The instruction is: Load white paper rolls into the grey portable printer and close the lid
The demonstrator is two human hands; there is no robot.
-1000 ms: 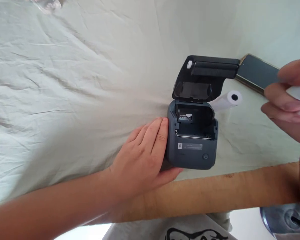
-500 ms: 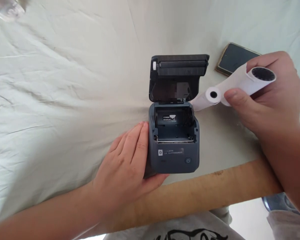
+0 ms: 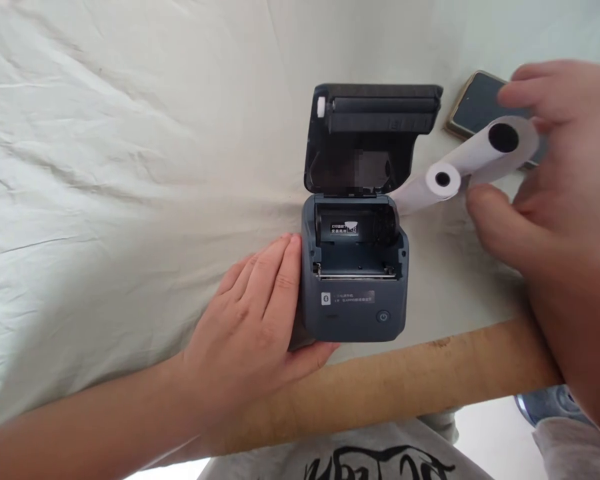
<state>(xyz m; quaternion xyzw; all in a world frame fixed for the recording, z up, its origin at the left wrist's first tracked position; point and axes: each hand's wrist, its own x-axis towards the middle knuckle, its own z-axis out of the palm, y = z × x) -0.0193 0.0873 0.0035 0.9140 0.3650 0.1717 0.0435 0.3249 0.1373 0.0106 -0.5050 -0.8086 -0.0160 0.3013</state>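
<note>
Newly spread, the right hand (image 3: 570, 167) has apparently freed the wide paper roll (image 3: 473, 148), now beside the narrow roll (image 3: 423, 191); the left hand (image 3: 255, 307), fingers together, braces the open printer (image 3: 355, 313) near the table's (image 3: 430, 360) front edge, its bay (image 3: 357, 257) unfilled.

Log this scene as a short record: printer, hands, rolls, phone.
Printer: open, lid raised
Left hand: resting against the printer's left side
Right hand: blurred, fingers spread at the wide-core roll; contact unclear
Narrow-core roll: white, to the printer's right
Phone: dark screen up, partly hidden by the right hand
</note>
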